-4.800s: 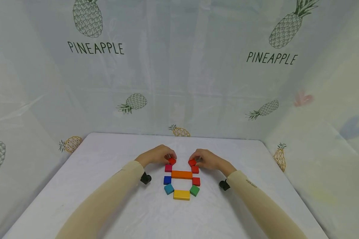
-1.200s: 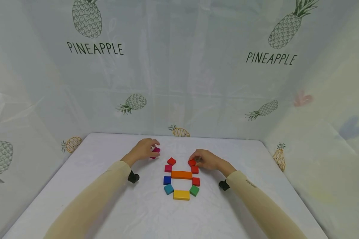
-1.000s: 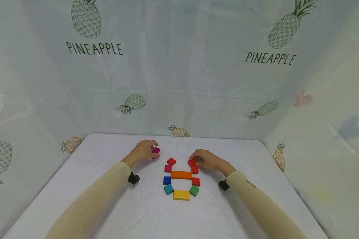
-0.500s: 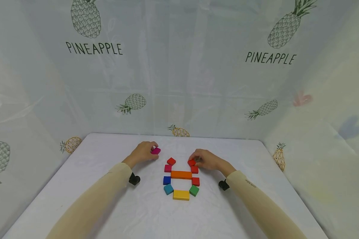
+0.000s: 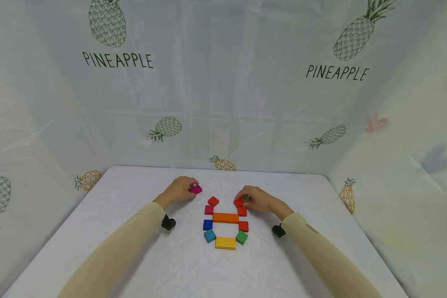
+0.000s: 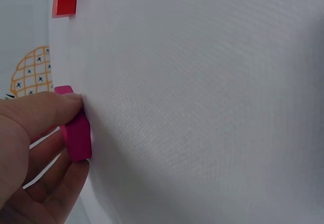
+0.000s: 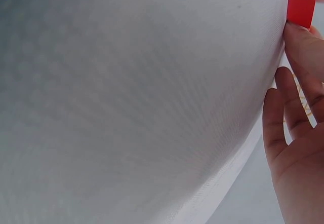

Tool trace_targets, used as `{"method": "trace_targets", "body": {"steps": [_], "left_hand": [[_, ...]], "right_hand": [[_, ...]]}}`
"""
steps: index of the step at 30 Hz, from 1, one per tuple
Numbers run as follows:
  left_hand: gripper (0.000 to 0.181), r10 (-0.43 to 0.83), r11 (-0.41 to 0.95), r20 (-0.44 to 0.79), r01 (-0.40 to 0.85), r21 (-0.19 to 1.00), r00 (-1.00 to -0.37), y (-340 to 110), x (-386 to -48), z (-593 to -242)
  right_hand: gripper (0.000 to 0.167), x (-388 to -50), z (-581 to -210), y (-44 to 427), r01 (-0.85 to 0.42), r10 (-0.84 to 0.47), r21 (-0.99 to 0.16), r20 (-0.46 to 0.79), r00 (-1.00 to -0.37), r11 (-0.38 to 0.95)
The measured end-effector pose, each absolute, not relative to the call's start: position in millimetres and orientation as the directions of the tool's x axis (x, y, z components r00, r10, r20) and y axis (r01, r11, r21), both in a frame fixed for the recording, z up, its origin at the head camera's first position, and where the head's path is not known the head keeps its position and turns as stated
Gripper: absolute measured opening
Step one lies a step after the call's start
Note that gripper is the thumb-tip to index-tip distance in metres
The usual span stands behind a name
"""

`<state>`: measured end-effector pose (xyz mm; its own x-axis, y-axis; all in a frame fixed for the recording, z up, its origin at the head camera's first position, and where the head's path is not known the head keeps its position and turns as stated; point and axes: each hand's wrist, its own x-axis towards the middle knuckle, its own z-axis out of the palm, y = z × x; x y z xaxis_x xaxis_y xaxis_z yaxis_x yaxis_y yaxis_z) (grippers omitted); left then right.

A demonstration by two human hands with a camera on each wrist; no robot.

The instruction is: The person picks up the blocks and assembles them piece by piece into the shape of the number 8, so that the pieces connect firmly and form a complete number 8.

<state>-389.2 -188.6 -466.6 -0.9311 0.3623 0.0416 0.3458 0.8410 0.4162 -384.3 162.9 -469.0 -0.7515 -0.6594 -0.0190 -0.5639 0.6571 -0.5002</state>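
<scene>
In the head view my left hand (image 5: pixel 179 190) pinches a magenta block (image 5: pixel 195 189), left of and beyond the laid-out blocks. The left wrist view shows the thumb across this magenta block (image 6: pixel 78 139) with fingers behind it, close over the white cloth. My right hand (image 5: pixel 258 199) has thumb and fingers around a red block (image 5: pixel 239 203) at the arrangement's far right end. A second red block (image 5: pixel 242 212) sits just nearer. Opposite lies a red block (image 5: pixel 213 201), turned cornerwise, with a pinkish-red block (image 5: pixel 209 210) at its near side.
An orange bar (image 5: pixel 225 218) spans between the two sides. Nearer are a blue block (image 5: pixel 207 224), a red block (image 5: pixel 243 226), a light-blue block (image 5: pixel 210 236), a green block (image 5: pixel 241 237) and a yellow bar (image 5: pixel 225 243). A pineapple-print curtain (image 5: pixel 223 82) hangs behind the white table (image 5: pixel 164 265).
My left hand has let go of the left red block, moved left and away, and taken up the magenta block, which has since turned in its fingers. My right hand has stayed put.
</scene>
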Motion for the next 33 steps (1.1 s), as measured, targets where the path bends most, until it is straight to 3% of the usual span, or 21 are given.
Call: {"method": "trace_targets", "body": {"steps": [15,33], "left_hand": [[0.038,0.389,0.816,0.006,0.347,0.463,-0.921,-180.2,-390.0,-453.1],[0.038,0.538,0.711,-0.047,0.423,0.562,-0.842,-134.1,-396.2,-426.0]], "right_hand": [[0.032,-386.9,-471.5,162.1,-0.571,-0.667,-0.502,-0.014,-0.745,0.649],[0.032,-387.9,-472.4,164.2,-0.573,-0.668,-0.5,-0.016,-0.744,0.649]]}}
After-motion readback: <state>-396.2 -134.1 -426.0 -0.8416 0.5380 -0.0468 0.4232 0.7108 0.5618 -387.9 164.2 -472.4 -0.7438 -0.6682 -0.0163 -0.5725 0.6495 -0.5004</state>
